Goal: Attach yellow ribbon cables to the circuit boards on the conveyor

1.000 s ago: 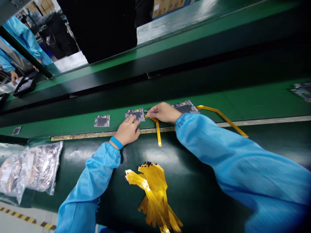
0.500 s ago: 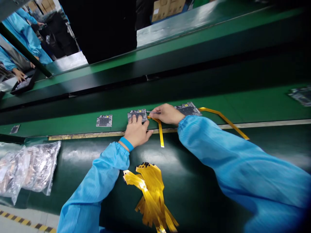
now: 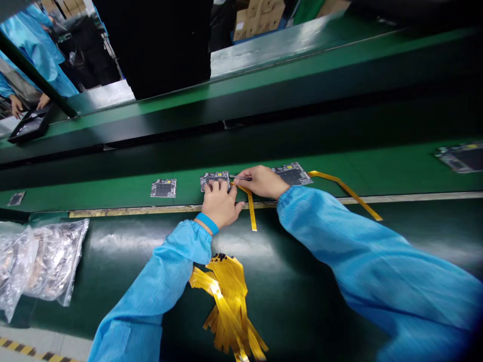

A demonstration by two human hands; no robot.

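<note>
My left hand (image 3: 222, 203), with a blue wrist strap, lies with its fingers spread over the lower part of a circuit board (image 3: 208, 179). My right hand (image 3: 264, 181) pinches a pair of tweezers (image 3: 241, 177), whose tips reach the board's right edge. At that edge one end of a yellow flex cable (image 3: 251, 208) is partly hidden by my fingers; its tail hangs toward me over the belt's border. Whether the cable is joined to the board I cannot tell. Behind my right hand lies another board (image 3: 292, 175) with a second flex cable (image 3: 347, 191) running from its right side.
More boards sit on the green belt, one to the left (image 3: 163, 188) and one at far right (image 3: 462, 157). A pile of yellow flex cables (image 3: 230, 306) lies before me, plastic bags (image 3: 53, 261) at left. Across the line, a co-worker's hands are at a black tray (image 3: 32, 125).
My left hand has shifted slightly right, its fingers closer to the cable end. The tweezers stay at the board's right edge. The view has moved a little.
</note>
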